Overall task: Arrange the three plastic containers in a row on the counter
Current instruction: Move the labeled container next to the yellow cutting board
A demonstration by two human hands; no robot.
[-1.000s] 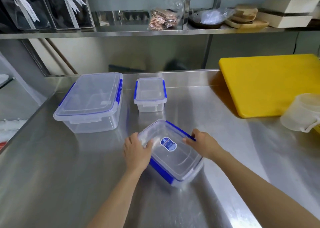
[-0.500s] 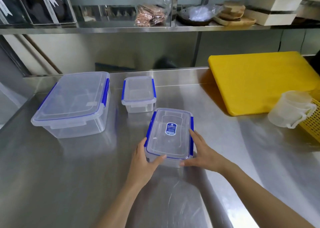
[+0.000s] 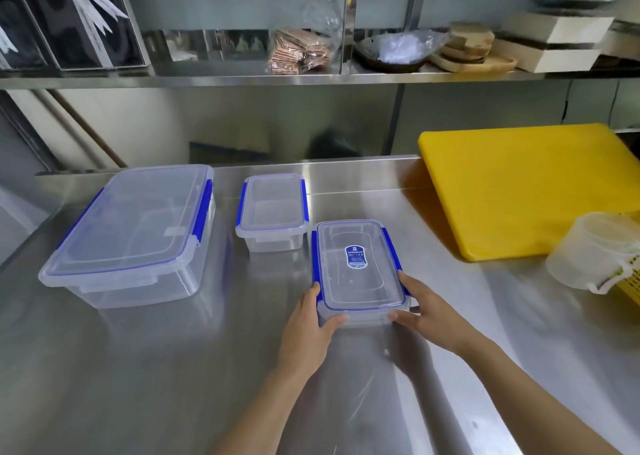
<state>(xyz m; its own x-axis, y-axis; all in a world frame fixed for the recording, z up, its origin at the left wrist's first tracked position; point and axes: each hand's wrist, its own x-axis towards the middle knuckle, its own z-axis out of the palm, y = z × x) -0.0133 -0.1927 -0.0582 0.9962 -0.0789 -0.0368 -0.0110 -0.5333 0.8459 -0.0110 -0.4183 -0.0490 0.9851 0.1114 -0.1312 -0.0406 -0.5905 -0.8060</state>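
Three clear plastic containers with blue latches sit on a stainless steel counter (image 3: 138, 368) beneath a metal shelf (image 3: 242, 80). A person's left hand (image 3: 306, 330) and right hand (image 3: 427, 311) grip the near corners of the medium container (image 3: 358, 267), the one with a blue label on its lid, fingers curled along its sides and thumbs pressed against its front wall. It stands flat on the steel, lid on, just right of the small container (image 3: 273, 212) and a little nearer the camera, close to it but apart. The large container (image 3: 135, 233) sits farther left, well apart from the hands. A yellow cutting board (image 3: 519, 184) lies at the right rear, with a translucent measuring jug (image 3: 592, 253) in front of it against a yellow basket (image 3: 632, 281).
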